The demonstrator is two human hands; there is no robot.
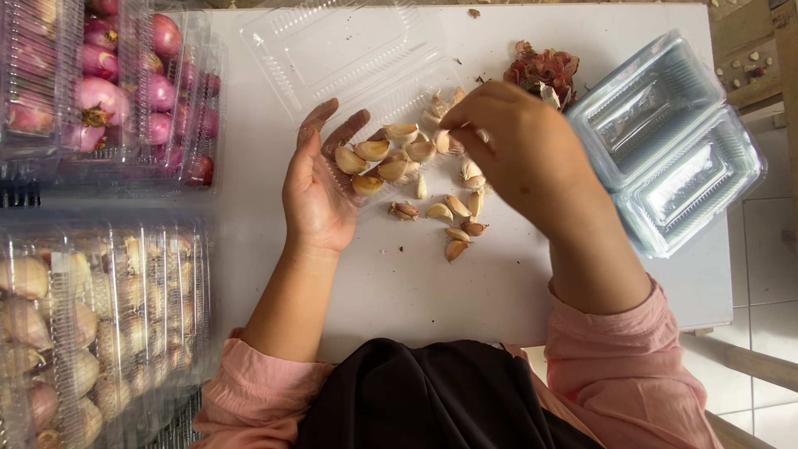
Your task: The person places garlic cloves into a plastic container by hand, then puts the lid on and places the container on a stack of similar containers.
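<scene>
Several loose garlic cloves lie on the white table, some inside an open clear plastic clamshell box. My left hand stands on its edge beside the cloves, palm toward them, fingers apart and holding nothing. My right hand reaches over the pile from the right, its fingertips pinched on one clove at the top of the heap. More cloves are scattered just below the hands.
Closed clear boxes of red shallots stand at the far left, stacked boxes of garlic below them. A stack of empty clear boxes sits at the right. Dry reddish skins lie near the top.
</scene>
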